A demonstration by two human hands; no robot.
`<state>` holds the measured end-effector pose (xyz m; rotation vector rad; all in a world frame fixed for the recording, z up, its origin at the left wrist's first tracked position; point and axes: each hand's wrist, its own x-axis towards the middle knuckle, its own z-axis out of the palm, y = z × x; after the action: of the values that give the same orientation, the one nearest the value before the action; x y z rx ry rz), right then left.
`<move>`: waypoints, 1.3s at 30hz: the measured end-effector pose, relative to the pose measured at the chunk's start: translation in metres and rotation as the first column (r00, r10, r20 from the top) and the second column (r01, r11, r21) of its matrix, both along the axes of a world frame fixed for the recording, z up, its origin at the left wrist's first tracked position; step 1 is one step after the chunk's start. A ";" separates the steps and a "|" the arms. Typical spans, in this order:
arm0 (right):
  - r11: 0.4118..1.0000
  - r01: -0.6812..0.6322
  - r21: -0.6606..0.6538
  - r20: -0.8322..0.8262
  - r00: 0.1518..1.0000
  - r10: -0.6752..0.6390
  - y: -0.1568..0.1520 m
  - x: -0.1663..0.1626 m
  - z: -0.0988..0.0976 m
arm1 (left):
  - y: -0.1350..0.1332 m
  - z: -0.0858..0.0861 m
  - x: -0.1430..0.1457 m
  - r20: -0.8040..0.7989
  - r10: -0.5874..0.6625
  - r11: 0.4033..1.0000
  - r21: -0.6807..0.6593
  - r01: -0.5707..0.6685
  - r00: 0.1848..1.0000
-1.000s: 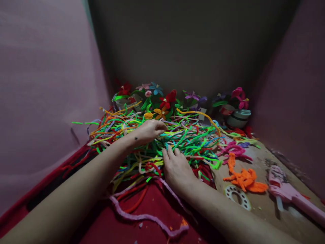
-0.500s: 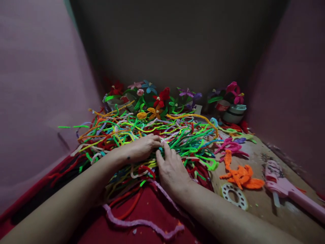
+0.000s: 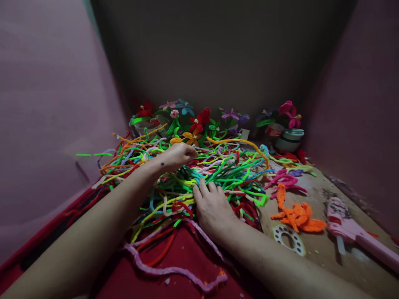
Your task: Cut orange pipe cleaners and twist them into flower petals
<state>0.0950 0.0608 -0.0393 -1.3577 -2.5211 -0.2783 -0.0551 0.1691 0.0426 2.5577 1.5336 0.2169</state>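
A large tangled pile of pipe cleaners (image 3: 224, 166) in many colours lies in front of me. My left hand (image 3: 181, 156) is over the middle of the pile, palm down, with its fingers curled together. What they hold, if anything, is hidden behind the hand. Nearer to me, my right hand (image 3: 215, 209) rests on the front of the pile, its fingers spread apart over green and teal stems. A long bent mauve pipe cleaner (image 3: 174, 270) lies on the red cloth (image 3: 187, 249) between my forearms.
Pipe-cleaner flowers (image 3: 199, 121) stand along the back, with a lidded jar (image 3: 289, 139) at right. On the brown board (image 3: 311, 265) lie orange pipe-cleaner pieces (image 3: 299, 216), a white ring with holes (image 3: 289, 240) and a pink glue gun (image 3: 352, 232). Pink walls (image 3: 46, 104) flank both sides.
My left hand has moved up and away from my right hand, farther over the pile. My right hand has stayed nearly in place, its fingers a little more spread.
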 end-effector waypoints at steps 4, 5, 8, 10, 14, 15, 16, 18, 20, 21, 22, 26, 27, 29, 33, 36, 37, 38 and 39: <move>1.000 -0.006 0.012 0.016 1.000 0.006 0.000 0.000 0.000 | 0.012 -0.012 0.001 -0.055 0.007 1.000 0.005 -0.007 0.998; 1.000 -0.008 0.015 0.017 1.000 0.008 0.000 0.000 0.000 | 0.012 -0.014 0.001 -0.067 -0.002 1.000 -0.005 0.002 0.998; 1.000 -0.021 0.010 0.017 1.000 0.021 0.001 0.000 0.000 | 0.008 -0.018 0.003 -0.090 -0.046 0.998 -0.034 0.043 0.995; 1.000 -0.022 0.007 0.016 1.000 0.022 0.001 0.000 -0.001 | 0.006 -0.021 0.007 -0.101 -0.082 0.996 -0.039 0.078 0.992; 1.000 -0.013 0.008 0.016 1.000 0.013 0.000 0.000 -0.003 | 0.010 -0.031 0.017 -0.132 -0.143 0.990 -0.020 0.142 0.981; 1.000 -0.013 0.006 0.015 1.000 0.013 0.000 0.000 -0.003 | 0.013 -0.033 0.019 -0.141 -0.149 0.989 -0.011 0.149 0.979; 1.000 -0.015 0.005 0.013 1.000 0.015 0.000 0.000 -0.004 | 0.015 -0.034 0.020 -0.148 -0.147 0.989 0.001 0.149 0.978; 1.000 -0.017 0.001 0.007 1.000 0.017 0.000 0.000 -0.004 | 0.018 -0.033 0.021 -0.155 -0.119 0.991 0.038 0.126 0.981; 1.000 -0.016 -0.003 0.004 1.000 0.016 -0.001 -0.001 -0.004 | 0.020 -0.029 0.022 -0.150 -0.063 0.993 0.090 0.077 0.987; 1.000 -0.016 -0.003 0.004 1.000 0.016 -0.001 -0.001 -0.004 | 0.020 -0.027 0.022 -0.148 -0.031 0.992 0.116 0.049 0.988; 1.000 -0.015 -0.003 0.003 1.000 0.015 -0.001 -0.001 -0.005 | 0.020 -0.025 0.022 -0.149 0.000 0.990 0.140 0.021 0.989; 1.000 -0.015 0.008 -0.006 1.000 0.015 -0.001 0.000 -0.005 | 0.017 -0.020 0.025 -0.162 0.111 0.974 0.211 -0.075 0.981; 1.000 -0.016 0.009 -0.008 1.000 0.016 -0.001 0.000 -0.005 | 0.017 -0.019 0.025 -0.159 0.137 0.968 0.231 -0.098 0.978; 1.000 -0.019 0.008 -0.009 1.000 0.019 -0.001 0.000 -0.004 | 0.017 -0.018 0.025 -0.143 0.173 0.955 0.267 -0.131 0.974; 1.000 -0.015 -0.001 -0.006 1.000 0.015 -0.001 0.000 -0.004 | 0.023 -0.012 0.021 -0.100 0.162 0.955 0.267 -0.130 0.982; 1.000 -0.011 -0.004 -0.008 1.000 0.011 -0.001 0.001 -0.004 | 0.026 -0.009 0.018 -0.058 0.131 0.966 0.230 -0.114 0.990; 1.000 -0.012 -0.002 -0.009 1.000 0.012 -0.001 0.001 -0.004 | 0.026 -0.008 0.018 -0.040 0.125 0.969 0.221 -0.113 0.991; 1.000 -0.015 0.001 -0.010 1.000 0.015 -0.001 0.001 -0.003 | 0.025 -0.007 0.018 -0.019 0.120 0.971 0.212 -0.114 0.993; 1.000 -0.017 0.005 -0.011 1.000 0.017 -0.001 0.001 -0.003 | 0.023 -0.007 0.019 0.004 0.117 0.973 0.201 -0.115 0.993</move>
<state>0.0957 0.0597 -0.0427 -1.3316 -2.5198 -0.2721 -0.0362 0.1926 0.0361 2.6209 1.7497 0.3957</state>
